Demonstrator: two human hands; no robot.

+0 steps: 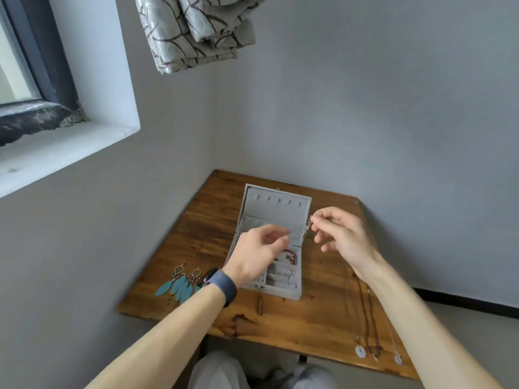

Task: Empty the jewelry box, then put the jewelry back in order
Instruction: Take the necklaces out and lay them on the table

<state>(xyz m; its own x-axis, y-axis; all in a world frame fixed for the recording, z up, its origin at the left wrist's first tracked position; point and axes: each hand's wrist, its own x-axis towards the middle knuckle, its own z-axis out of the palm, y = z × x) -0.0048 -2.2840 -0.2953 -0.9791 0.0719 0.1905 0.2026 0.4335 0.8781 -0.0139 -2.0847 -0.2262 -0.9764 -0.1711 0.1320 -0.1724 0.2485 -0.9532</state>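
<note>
Head view: a thin silver piece [306,228] is pinched by the right hand [345,237] beside the lid of the open jewelry box [275,206] on the surface [309,318]. The left hand [258,251] is held over the box with curled fingers; whether anything is gripped cannot be told. Emptying seems to be in hand, as a red bracelet [290,255] is left inside. Next, the piece should be laid down apart from the necklaces [360,351].

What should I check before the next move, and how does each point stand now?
1. The lid of the box is open: ok.
2. The right hand pinches the silver piece: ok.
3. The left hand is free: cannot tell, blurred above the box.
4. The box is empty: not ok, a red bracelet lies inside.
5. The earrings and necklaces are out on the table: ok.
</note>
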